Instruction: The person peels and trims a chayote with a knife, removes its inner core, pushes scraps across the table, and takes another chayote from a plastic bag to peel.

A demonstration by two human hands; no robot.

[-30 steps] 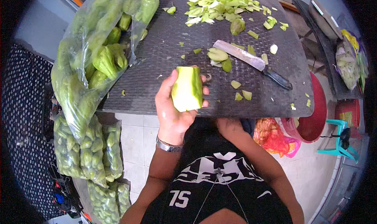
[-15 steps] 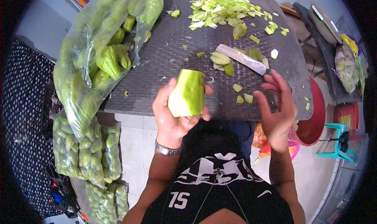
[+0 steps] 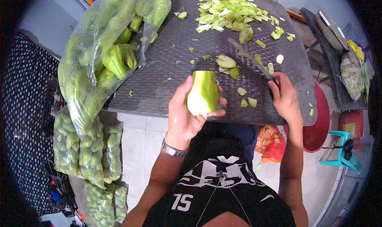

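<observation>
My left hand (image 3: 184,112) holds a partly peeled green chayote (image 3: 203,93) upright above the near edge of the dark woven table (image 3: 159,97), fingers wrapped round it. To its right, my right hand (image 3: 284,95) is closed on the black handle of a knife (image 3: 254,62). The blade, thin and blurred, points up and left over the table. Pale green slices (image 3: 226,61) lie between the chayote and the blade. A heap of peelings (image 3: 230,11) covers part of the table's far side.
An open clear bag of chayotes (image 3: 85,68) rests on the table's left side, with more filled bags (image 3: 92,151) below it. On the right are a red tub (image 3: 318,125), a red net sack (image 3: 271,143), a teal stool (image 3: 340,153) and a side shelf (image 3: 334,74) with bagged produce.
My right hand has come up from near my lap, reached the knife and closed on its handle. The blade has turned edge-on. The chayote has been turned in my left hand and moved slightly right.
</observation>
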